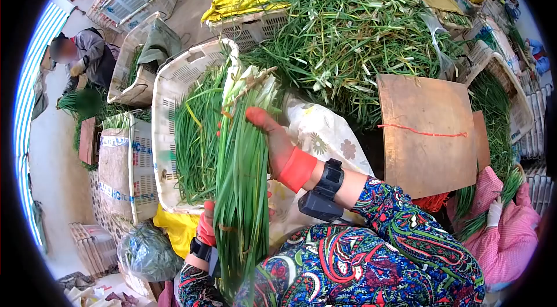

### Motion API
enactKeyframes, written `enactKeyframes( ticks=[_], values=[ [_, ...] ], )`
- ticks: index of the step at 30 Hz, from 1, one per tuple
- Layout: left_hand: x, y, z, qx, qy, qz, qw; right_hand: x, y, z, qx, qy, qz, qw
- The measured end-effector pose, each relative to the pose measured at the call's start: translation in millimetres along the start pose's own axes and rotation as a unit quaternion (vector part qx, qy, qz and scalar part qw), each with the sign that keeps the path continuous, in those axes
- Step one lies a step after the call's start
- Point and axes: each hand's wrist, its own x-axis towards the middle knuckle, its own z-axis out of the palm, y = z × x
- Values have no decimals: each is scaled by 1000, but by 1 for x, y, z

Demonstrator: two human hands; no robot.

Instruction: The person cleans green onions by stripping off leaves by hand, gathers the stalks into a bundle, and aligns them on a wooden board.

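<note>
A thick bundle of garlic chives [241, 162] stands nearly upright in front of me, pale stem ends up and green leaves hanging toward my lap. Red-orange gloves cover both hands. My right hand [277, 143] is closed round the bundle's right side, below the stem ends; most of its fingers are hidden behind the leaves. Lower down, my left hand [207, 227] grips the leafy part from the left, largely covered by it. Behind the bundle, a white plastic crate [164, 127] holds more chives [197, 138] laid lengthwise.
A big heap of loose chives [360, 34] lies ahead. To the right is a brown board [428, 138] with a red tie [420, 130] on it. A co-worker [93, 54] handles chives at far left; another person's pink sleeve [493, 237] shows at lower right.
</note>
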Motion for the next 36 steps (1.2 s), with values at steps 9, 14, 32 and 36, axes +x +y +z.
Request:
enactKeyframes(
  ticks=[9,14,32,36],
  values=[
    [-7,-15,-5,76,50,47,995,-21,-18,24,-81,21,-5,996],
    [-6,-41,-91,-11,90,52,995,-46,-25,37,-35,-1,49,998],
    [117,29,-7,252,93,-32,963,-28,-38,-79,-60,177,38,982],
    [195,49,-67,310,42,-46,949,18,-63,-127,-145,287,54,945]
  ],
)
